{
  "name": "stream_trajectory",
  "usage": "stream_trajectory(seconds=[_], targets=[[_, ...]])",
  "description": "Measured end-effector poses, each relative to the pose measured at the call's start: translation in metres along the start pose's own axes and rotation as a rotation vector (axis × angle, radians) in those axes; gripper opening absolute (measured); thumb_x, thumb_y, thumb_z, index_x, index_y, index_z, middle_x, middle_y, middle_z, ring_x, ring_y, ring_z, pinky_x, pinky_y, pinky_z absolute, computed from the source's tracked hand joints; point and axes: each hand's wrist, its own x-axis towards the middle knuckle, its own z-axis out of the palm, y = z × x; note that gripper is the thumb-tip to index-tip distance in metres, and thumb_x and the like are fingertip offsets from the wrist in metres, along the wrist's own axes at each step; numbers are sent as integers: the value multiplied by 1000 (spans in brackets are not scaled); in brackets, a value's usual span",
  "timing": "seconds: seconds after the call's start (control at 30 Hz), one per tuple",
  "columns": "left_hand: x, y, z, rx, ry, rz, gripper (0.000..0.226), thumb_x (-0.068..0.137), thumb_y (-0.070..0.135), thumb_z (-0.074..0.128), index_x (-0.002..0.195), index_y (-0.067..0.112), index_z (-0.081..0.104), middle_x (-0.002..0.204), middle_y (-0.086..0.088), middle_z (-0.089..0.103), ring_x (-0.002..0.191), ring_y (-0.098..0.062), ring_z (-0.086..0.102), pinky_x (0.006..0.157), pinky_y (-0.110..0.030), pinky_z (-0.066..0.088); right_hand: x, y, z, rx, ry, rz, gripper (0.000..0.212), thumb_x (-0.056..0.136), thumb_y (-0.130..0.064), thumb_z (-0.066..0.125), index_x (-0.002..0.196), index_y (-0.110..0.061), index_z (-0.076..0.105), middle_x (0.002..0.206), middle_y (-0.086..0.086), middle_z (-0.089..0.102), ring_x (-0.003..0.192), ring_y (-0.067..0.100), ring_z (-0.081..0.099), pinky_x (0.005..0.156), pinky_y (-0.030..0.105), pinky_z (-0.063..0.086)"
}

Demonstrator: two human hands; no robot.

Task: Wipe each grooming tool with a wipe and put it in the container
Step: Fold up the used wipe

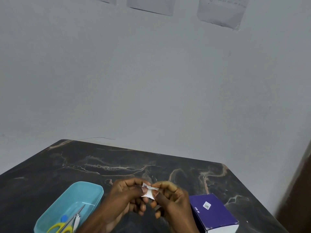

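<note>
Pinching a small white wipe packet between them, the left hand and the right hand meet just above the dark marbled counter. The fingers of the left hand curl over the packet's left edge with the thumb pressed on its face, and the right hand's thumb and forefinger grip its right edge, so both hands are closed on the same packet, which is creased along its top. The other fingers of each hand are tucked below it, loosely curled. To the left of the fingers, close beside the left wrist, a light blue container stands open on the counter; inside it lie yellow-handled scissors, a metal nail clipper beside their blades, and a small blue round thing too small to tell. To the right of the fingers, just beside the right wrist, a purple box with a white end and a small white label rests on the counter. Beyond the fingers, a pale grey wall rises behind the counter, with sheets of paper stuck near its top.
</note>
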Motion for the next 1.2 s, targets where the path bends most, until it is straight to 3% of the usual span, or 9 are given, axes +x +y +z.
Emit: stream_trajectory(seconds=[0.1,0.3,0.37,0.47,0.6,0.73,0.97,1.13,1.2], targets=[[0,0,0,-36,-1,-3,22,86,-9,57,77,1,75,63,-26,60,45,-26,56,43,-28,49,0,1,2,12,14,-40,4,80,1,68,81,0,71,61,20,66,48,20,60,36,23,43],[3,-4,6,-58,19,-11,21,84,-16,51,78,-8,69,61,-26,59,41,-26,56,40,-28,49,0,0,2,28,48,-8,19,63,-7,55,67,3,71,55,25,60,44,25,55,35,23,40],[2,-1,8,-75,12,-26,12,76,-12,58,82,-12,67,62,-27,58,43,-27,56,42,-30,49,-2,-2,2,15,53,-1,19,69,-12,61,69,2,73,56,26,60,47,28,54,38,24,41],[0,4,9,-51,20,-42,25,67,1,67,85,-15,67,64,-28,58,46,-28,56,44,-31,50,-2,-1,4,-83,96,-19,20,87,-12,68,72,0,74,55,20,63,44,26,54,37,25,42],[-4,6,14,117,120,2,7,81,-11,66,88,-13,66,62,-28,63,43,-25,58,42,-30,52,-5,-5,9,-161,142,-15,3,81,1,71,82,3,68,56,12,67,44,17,58,37,25,45],[-8,4,16,186,169,1,24,72,-14,75,94,-11,66,69,-28,69,46,-24,61,44,-32,56,-4,-8,6,-208,191,-31,19,79,6,69,94,-3,64,70,15,73,50,17,63,41,27,48],[-29,13,12,161,255,26,21,69,-7,80,87,-6,70,72,-27,72,56,-25,67,60,-39,61,-7,-16,11,-290,165,-16,9,77,0,75,83,-5,71,68,14,74,56,19,70,50,29,54],[-45,17,14,505,281,204,14,74,1,75,67,14,75,57,-9,71,54,-20,68,62,-41,61,-19,-16,14,-544,175,-102,4,75,-12,73,74,-13,70,65,7,73,61,18,71,57,35,60],[-52,22,15,741,216,302,13,71,19,68,66,29,75,58,7,71,54,-6,66,59,-28,57,-26,-17,14,-645,164,-137,5,74,-16,74,76,-18,70,68,2,73,64,13,70,60,26,59]])
